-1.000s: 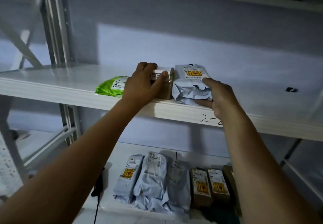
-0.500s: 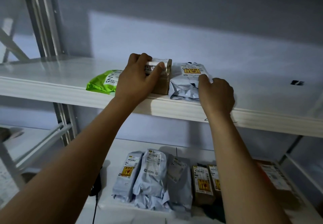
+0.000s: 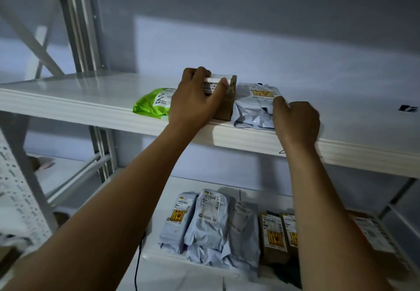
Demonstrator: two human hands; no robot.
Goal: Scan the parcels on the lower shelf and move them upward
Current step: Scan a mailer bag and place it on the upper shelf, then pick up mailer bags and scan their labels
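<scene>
On the upper shelf (image 3: pixel 68 100) lie a green mailer bag (image 3: pixel 151 104), a small brown cardboard box (image 3: pixel 225 100) with a white label, and a grey poly parcel (image 3: pixel 252 106) with a yellow sticker. My left hand (image 3: pixel 195 102) grips the box from its left and top. My right hand (image 3: pixel 295 122) is curled against the right edge of the grey parcel, fingertips touching it. On the lower shelf (image 3: pixel 172 184) stand several grey poly parcels (image 3: pixel 204 220) and brown boxes (image 3: pixel 272 236) with yellow stickers.
A grey upright post (image 3: pixel 79 22) and a diagonal brace stand at the left of the rack. A black cable (image 3: pixel 137 265) hangs down by the lower shelf's left edge. A small black mark (image 3: pixel 408 108) sits on the upper shelf at far right. An orange-edged labelled box (image 3: pixel 372 234) lies at lower right.
My right hand slid from under the grey parcel's front corner to its right edge and curled. My left hand stays on the box. The camera view tilted slightly down.
</scene>
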